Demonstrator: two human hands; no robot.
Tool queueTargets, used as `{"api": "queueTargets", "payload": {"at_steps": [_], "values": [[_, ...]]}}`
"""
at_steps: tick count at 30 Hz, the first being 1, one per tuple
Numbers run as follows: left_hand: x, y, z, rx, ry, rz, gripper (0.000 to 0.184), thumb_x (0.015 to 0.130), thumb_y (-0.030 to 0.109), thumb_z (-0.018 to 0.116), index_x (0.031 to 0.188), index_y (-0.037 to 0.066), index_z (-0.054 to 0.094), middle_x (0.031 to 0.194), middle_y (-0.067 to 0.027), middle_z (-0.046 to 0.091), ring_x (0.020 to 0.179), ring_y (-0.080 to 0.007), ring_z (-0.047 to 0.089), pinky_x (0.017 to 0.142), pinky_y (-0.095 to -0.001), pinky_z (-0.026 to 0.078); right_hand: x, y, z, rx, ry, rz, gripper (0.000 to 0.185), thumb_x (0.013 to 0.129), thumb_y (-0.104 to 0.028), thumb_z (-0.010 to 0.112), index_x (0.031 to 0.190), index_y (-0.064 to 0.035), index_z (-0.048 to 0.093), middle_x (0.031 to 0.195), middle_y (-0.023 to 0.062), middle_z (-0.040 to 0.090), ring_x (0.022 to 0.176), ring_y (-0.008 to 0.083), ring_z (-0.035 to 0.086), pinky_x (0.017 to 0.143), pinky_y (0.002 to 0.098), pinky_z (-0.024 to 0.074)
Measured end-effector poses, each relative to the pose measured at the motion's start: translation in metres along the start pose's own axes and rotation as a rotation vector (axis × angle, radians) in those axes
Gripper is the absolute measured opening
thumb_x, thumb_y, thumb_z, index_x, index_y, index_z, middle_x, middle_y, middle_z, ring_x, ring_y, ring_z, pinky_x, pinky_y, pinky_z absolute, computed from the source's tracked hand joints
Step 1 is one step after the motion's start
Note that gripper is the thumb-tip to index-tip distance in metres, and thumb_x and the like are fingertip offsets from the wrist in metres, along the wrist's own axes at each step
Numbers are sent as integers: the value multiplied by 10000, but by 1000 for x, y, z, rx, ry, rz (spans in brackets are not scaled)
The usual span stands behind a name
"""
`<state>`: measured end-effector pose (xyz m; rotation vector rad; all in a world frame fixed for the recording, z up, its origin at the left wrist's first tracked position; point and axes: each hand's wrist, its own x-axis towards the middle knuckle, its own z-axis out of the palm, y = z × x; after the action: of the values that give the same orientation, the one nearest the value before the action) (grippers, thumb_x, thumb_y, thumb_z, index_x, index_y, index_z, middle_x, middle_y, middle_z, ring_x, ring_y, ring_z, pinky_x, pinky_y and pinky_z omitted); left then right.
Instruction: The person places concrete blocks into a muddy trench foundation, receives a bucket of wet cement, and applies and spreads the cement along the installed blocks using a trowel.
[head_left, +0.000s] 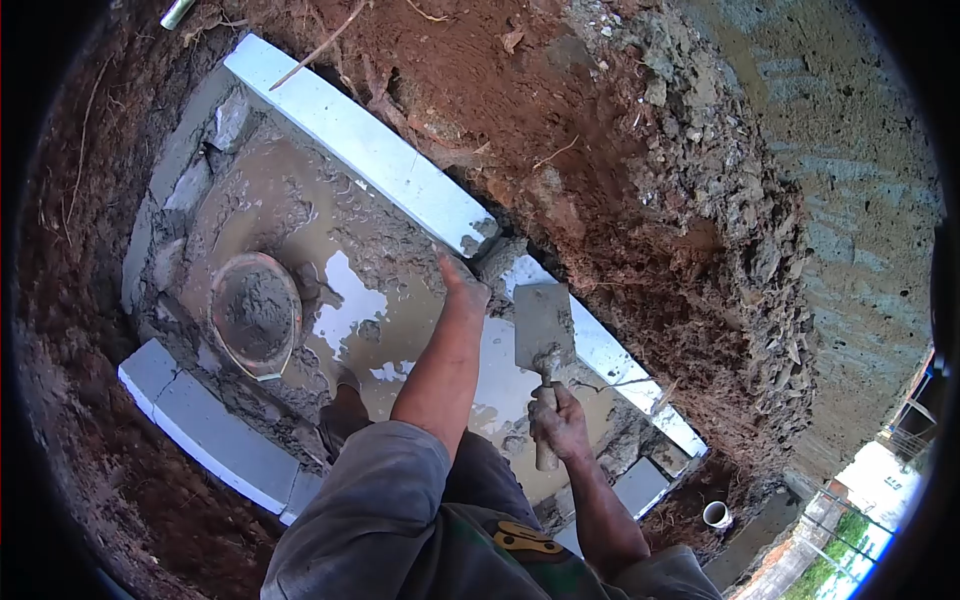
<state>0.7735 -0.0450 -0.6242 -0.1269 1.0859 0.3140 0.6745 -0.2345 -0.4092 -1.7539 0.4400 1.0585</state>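
In the head view, my right hand (562, 425) is closed round the handle of a trowel (543, 328). Its flat, mortar-smeared blade points away from me and overlaps the inner edge of a pale block (590, 345). My left hand (466, 280) reaches to the joint between that block and a long pale block (360, 150). The left thumb shows stretched out, while the other fingers are hidden or lost against grey mortar (505, 262) at the joint. I cannot tell whether that hand holds anything.
A mortar-filled bucket (213, 300) stands in the muddy, waterlogged pit floor (410, 310). More pale blocks (215, 435) form the near left wall. Red earth (540, 150) with roots rises behind the far wall. A white pipe end (716, 515) sticks up at lower right.
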Motion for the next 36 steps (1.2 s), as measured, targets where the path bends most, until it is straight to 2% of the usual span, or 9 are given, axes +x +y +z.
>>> {"api": "queueTargets", "payload": {"at_steps": [2,9,11,13,17,20,23,29,36], "values": [[2,-2,-3,-26,-22,-7,734,840,665,344,1365,152,377,1353,-100,420,1212,-317,417,1004,-510,356,16,18,7,163,-75,-68,219,833,-147,558,1007,-27,503,672,32,535,503,113,520,461,248,435],[-19,13,-3,9,12,-109,720,845,660,333,1360,159,385,1343,-108,431,1195,-333,433,986,-534,364,58,-13,42,135,-62,-58,167,825,-128,554,958,-33,517,672,29,541,524,114,521,491,267,438],[-18,8,-1,50,-115,-38,728,843,663,330,1366,159,376,1352,-105,423,1201,-333,428,990,-531,360,58,-12,39,-115,45,-114,202,802,-147,578,938,-17,507,655,69,545,532,157,536,514,303,448],[-14,8,0,21,-116,-43,734,844,664,330,1375,158,364,1373,-96,403,1223,-325,408,995,-532,350,46,-16,35,-328,150,-152,258,761,-171,616,902,3,486,641,152,548,579,270,577,581,377,466],[-6,6,1,-42,-46,-103,743,847,660,326,1391,155,342,1423,-72,345,1270,-306,362,1021,-528,309,15,-23,34,-710,326,-222,244,770,-178,611,898,-13,487,720,207,581,734,390,599,665,440,477],[-5,4,3,20,-99,-57,761,845,664,319,1403,147,319,1449,-61,305,1300,-295,321,1046,-529,260,31,-13,32,-819,381,-362,264,767,-187,623,914,-13,487,787,219,581,794,406,581,691,463,474],[-2,-1,0,48,51,-30,780,840,672,317,1409,139,303,1461,-57,286,1316,-289,294,1059,-535,225,35,-21,34,-783,309,-378,276,761,-186,634,926,-18,490,834,211,574,808,407,570,695,472,469],[-17,-2,13,97,23,-19,801,818,710,269,1406,167,307,1438,-71,323,1299,-313,312,1011,-583,253,27,5,21,-777,349,-450,304,759,-191,641,965,-21,496,851,204,572,804,410,565,691,468,468],[-4,-6,-12,1,8,-15,782,834,690,270,1396,150,326,1415,-78,358,1266,-315,361,1013,-543,292,7,1,12,-783,318,-358,434,750,-219,675,1079,20,524,857,223,596,782,390,596,706,419,473]]}}
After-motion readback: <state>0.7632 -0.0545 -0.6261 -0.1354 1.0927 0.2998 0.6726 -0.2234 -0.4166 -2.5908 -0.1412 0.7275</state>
